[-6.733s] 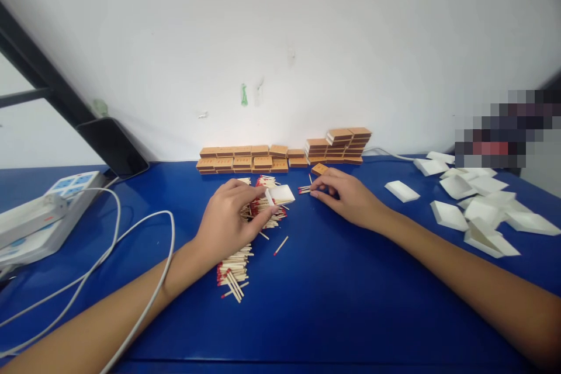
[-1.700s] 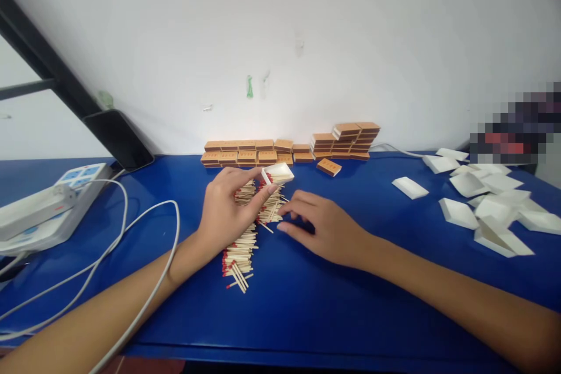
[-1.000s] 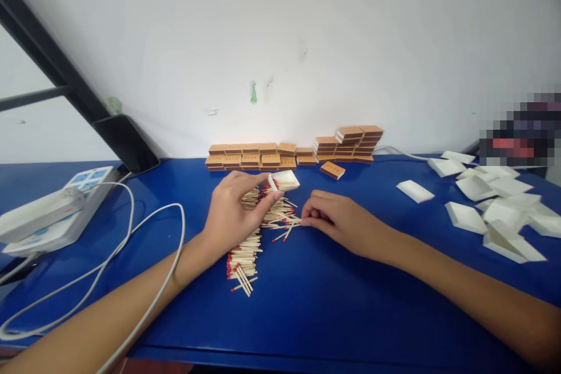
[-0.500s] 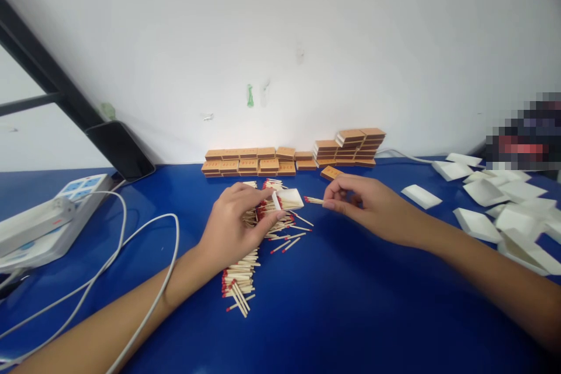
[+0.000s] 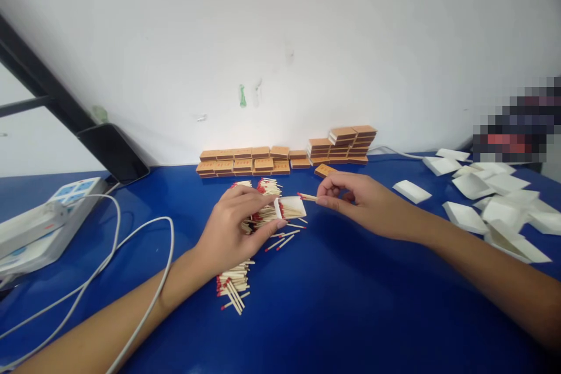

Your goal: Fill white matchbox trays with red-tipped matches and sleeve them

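My left hand (image 5: 232, 229) grips a small white matchbox tray (image 5: 291, 208) between thumb and fingers, resting over a long pile of red-tipped matches (image 5: 245, 234). My right hand (image 5: 359, 198) pinches a small bunch of matches (image 5: 307, 196), their red tips pointing at the tray's open side and just touching its rim. A few loose matches (image 5: 283, 239) lie on the blue table (image 5: 333, 304) just under the tray.
Orange matchbox sleeves (image 5: 284, 155) are stacked along the white wall. Several empty white trays (image 5: 486, 198) lie scattered at the right. A power strip (image 5: 39, 225) with white cables (image 5: 131, 245) sits at the left, a dark phone (image 5: 111, 152) leaning behind it.
My right hand left the match pile, lifted a pinch of matches and brought them up to the tray. My left hand kept hold of the tray over the pile.
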Tool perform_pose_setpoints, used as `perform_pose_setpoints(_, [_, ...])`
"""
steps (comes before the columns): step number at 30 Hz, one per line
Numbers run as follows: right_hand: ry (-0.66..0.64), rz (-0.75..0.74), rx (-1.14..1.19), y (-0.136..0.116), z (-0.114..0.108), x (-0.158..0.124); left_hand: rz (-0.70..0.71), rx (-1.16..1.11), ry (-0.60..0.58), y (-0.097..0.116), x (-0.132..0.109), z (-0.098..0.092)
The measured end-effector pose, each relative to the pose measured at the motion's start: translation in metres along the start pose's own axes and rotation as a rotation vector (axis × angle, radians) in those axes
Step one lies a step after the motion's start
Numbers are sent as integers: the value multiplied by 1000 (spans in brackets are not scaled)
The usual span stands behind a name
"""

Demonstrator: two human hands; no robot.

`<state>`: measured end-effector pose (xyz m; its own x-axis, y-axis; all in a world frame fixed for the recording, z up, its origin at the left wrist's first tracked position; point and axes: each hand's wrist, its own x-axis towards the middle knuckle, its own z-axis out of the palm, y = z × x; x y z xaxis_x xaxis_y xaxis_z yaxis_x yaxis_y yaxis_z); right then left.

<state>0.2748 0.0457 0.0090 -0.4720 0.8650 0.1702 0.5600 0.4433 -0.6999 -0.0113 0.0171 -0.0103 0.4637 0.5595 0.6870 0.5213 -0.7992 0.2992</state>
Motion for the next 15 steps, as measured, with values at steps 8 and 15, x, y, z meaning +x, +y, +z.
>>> perform_pose_setpoints(8, [-75, 34, -109, 19, -6, 5, -31, 37, 37, -2, 0, -1])
perform_pose_setpoints(15, [-87, 58, -95, 19, -2, 5, -37, 37, 7, -2, 0, 0])
